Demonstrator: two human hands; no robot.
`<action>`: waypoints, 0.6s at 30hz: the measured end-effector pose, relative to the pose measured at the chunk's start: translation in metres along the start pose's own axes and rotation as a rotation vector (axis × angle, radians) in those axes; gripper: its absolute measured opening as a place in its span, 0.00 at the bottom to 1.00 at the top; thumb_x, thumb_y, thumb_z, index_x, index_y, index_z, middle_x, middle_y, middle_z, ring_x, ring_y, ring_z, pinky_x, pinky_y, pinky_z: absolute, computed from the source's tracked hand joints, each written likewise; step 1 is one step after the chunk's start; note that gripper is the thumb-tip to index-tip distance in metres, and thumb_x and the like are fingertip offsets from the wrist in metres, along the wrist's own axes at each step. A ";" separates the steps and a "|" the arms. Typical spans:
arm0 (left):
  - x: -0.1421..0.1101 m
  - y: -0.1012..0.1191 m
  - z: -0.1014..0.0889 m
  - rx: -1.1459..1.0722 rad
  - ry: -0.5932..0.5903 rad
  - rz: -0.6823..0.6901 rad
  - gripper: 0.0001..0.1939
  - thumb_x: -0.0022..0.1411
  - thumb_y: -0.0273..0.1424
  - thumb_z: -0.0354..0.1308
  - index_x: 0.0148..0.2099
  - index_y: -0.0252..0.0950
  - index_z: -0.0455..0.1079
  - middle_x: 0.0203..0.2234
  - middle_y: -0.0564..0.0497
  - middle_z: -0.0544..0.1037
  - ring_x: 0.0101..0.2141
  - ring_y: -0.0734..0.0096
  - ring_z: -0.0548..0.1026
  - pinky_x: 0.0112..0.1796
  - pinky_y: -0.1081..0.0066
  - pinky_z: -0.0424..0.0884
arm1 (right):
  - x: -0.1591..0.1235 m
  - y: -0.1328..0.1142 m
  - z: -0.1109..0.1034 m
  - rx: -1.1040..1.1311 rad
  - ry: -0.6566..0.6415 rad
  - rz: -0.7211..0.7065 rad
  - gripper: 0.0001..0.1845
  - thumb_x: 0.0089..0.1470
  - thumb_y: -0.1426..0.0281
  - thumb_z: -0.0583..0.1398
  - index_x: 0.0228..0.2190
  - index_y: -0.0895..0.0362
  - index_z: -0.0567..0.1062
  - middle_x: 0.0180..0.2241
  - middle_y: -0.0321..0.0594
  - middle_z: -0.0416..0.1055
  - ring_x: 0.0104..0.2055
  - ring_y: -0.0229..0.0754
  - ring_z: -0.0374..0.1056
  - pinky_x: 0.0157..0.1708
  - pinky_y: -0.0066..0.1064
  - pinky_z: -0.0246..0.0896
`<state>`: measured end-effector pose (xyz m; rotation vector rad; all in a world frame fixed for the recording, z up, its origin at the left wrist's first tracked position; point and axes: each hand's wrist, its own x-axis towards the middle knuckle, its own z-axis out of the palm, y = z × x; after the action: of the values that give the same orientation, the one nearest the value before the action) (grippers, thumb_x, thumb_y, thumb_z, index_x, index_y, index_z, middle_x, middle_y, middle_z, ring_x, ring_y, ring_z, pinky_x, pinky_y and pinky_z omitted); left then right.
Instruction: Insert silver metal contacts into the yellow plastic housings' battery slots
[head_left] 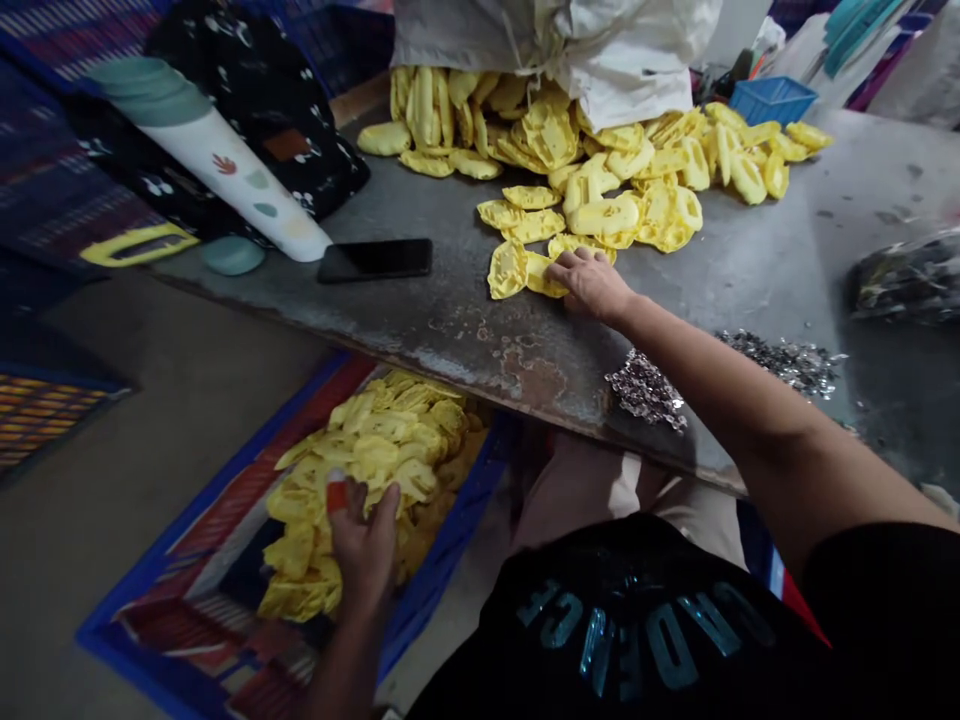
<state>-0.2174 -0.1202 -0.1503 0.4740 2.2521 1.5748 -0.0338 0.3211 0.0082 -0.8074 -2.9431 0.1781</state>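
Note:
My right hand (596,285) reaches over the table, its fingers closed on the edge of a yellow plastic shell (541,272). Another yellow shell (508,270) lies just left of it, hollow side showing. Behind them spreads a loose heap of the same shells (600,190). Down at the lower left, my left hand (364,535) is held over a crate (457,560), thumb and fingers apart, with nothing visible in it. One of its fingers has an orange-red wrap. Many yellow shells (375,440) are piled inside that crate.
Two piles of small shiny metal parts, one near pile (646,390) and one far pile (787,362), lie by my right forearm. A phone (375,260), a white bottle (232,165) and a green lid (232,256) are at left. A white sack (630,60) and a blue basket (772,102) stand behind.

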 end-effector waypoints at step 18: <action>-0.109 0.182 0.164 -0.659 -0.938 0.158 0.24 0.80 0.60 0.60 0.65 0.55 0.82 0.71 0.51 0.83 0.76 0.48 0.75 0.70 0.44 0.81 | -0.290 -0.090 0.016 2.191 0.120 0.259 0.23 0.55 0.55 0.83 0.40 0.53 0.82 0.33 0.33 0.83 0.31 0.33 0.76 0.34 0.23 0.77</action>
<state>-0.0322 0.0246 -0.0209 0.9425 0.9679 1.5702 0.1678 0.0940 -0.0098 -0.4918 -0.9345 2.3170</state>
